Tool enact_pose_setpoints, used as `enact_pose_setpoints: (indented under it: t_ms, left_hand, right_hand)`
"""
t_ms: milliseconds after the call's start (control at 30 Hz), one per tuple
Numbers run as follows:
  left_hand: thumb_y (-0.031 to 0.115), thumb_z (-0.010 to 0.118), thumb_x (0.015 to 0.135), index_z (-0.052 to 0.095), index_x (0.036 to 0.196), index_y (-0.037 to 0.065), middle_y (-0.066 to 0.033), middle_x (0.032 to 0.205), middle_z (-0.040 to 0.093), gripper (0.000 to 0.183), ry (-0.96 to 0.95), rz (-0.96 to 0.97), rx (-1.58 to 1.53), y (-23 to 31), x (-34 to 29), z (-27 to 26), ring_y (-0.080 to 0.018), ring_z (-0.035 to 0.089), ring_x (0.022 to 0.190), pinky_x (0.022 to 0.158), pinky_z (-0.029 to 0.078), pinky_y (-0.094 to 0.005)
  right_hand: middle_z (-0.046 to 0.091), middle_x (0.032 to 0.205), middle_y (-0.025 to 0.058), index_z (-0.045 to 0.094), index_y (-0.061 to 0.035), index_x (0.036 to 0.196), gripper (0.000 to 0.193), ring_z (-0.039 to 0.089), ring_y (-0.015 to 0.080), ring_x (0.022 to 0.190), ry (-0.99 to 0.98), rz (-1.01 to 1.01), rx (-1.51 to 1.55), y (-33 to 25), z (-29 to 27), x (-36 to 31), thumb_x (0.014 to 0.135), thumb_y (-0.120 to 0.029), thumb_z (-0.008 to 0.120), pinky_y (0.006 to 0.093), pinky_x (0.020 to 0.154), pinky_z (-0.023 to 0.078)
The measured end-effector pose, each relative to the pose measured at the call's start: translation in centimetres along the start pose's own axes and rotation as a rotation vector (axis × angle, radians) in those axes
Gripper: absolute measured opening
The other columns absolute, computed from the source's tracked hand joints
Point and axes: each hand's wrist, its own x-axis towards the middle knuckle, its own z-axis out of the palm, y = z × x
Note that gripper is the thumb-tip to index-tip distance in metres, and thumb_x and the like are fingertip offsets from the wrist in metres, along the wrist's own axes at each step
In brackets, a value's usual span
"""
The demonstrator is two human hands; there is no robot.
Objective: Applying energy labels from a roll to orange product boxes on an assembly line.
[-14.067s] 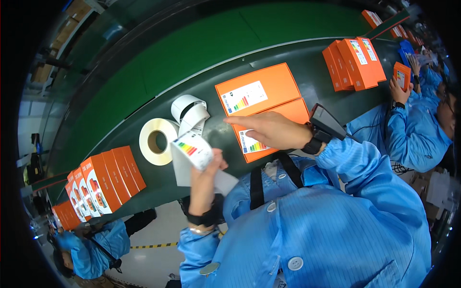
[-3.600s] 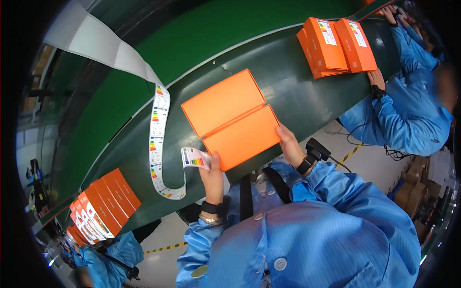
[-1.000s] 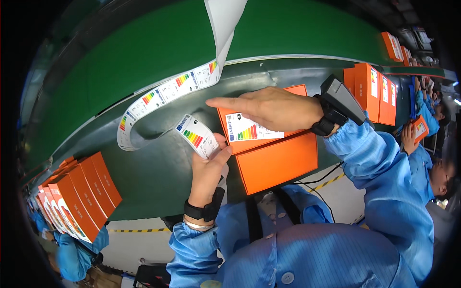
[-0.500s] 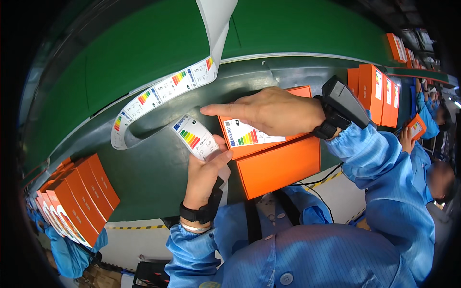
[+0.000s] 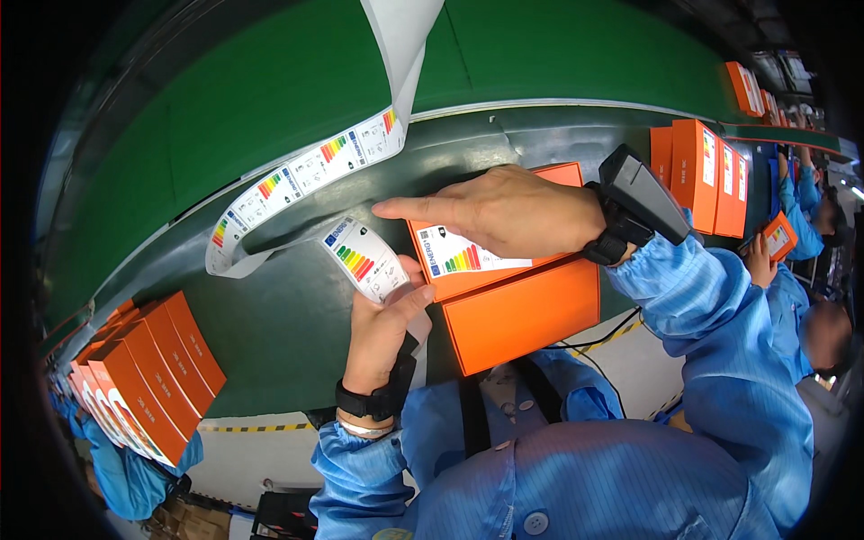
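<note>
A long white strip of energy labels (image 5: 301, 180) hangs from above, curls across the green table and runs to my left hand (image 5: 378, 328). Thumb and fingers of that hand pinch the strip, with one label (image 5: 364, 258) facing up. My right hand (image 5: 526, 216) lies over an orange box (image 5: 562, 174), palm down, index finger stretched left past the box edge; its other fingers are mostly hidden. Partly under this hand, a matching energy label (image 5: 461, 258) lies on the box top. Against the near side of the box is a plain orange box (image 5: 526, 315).
Several orange boxes (image 5: 166, 360) stand in a row at the left edge of the table. More labelled orange boxes (image 5: 697, 171) stand at the right. A raised green surface (image 5: 270, 81) runs along the far side. Beyond the right end, a co-worker's hand (image 5: 762, 267) holds an orange box.
Both hands stay nearly where they were. The strip's loop and the box under my right hand have shifted very slightly left.
</note>
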Motion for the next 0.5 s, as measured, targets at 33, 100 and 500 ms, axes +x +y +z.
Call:
enact_pose_setpoints:
  t_ms: [33, 100, 500]
  left_hand:
    - [-0.005, 0.061, 0.073, 0.054, 0.093, 0.003, -0.0015, 0.083, 0.055, 0.023, -0.001, 0.0, 0.0, 0.0, 0.0, 0.0, -0.0102, 0.053, 0.077, 0.069, 0.042, -0.0236]
    - [-0.004, 0.062, 0.073, 0.054, 0.093, 0.003, -0.0014, 0.083, 0.055, 0.023, 0.01, -0.008, 0.014, 0.1, -0.2, -0.1, -0.01, 0.053, 0.076, 0.068, 0.042, -0.0235]
    - [-0.003, 0.064, 0.072, 0.055, 0.092, 0.002, -0.0024, 0.076, 0.056, 0.023, 0.126, 0.055, 0.073, -0.7, -0.6, 0.2, -0.0105, 0.055, 0.066, 0.061, 0.043, -0.0233]
  right_hand:
    - [0.059, 0.086, 0.0132, 0.026, -0.0221, 0.136, 0.074, 0.058, 0.0273, 0.068, 0.0, 0.001, 0.0, 0.0, 0.0, 0.0, 0.072, 0.006, 0.052, 0.0367, 0.055, 0.045]
    - [0.059, 0.087, 0.0128, 0.027, -0.022, 0.135, 0.074, 0.058, 0.0275, 0.069, 0.003, 0.015, -0.017, -0.3, 0.0, 0.1, 0.072, 0.006, 0.052, 0.0365, 0.056, 0.046]
    - [0.056, 0.074, 0.0072, 0.037, -0.0187, 0.13, 0.054, 0.057, 0.0215, 0.067, 0.188, 0.177, -0.453, -3.1, 1.9, -0.2, 0.079, -0.021, 0.054, 0.0344, 0.056, 0.045]
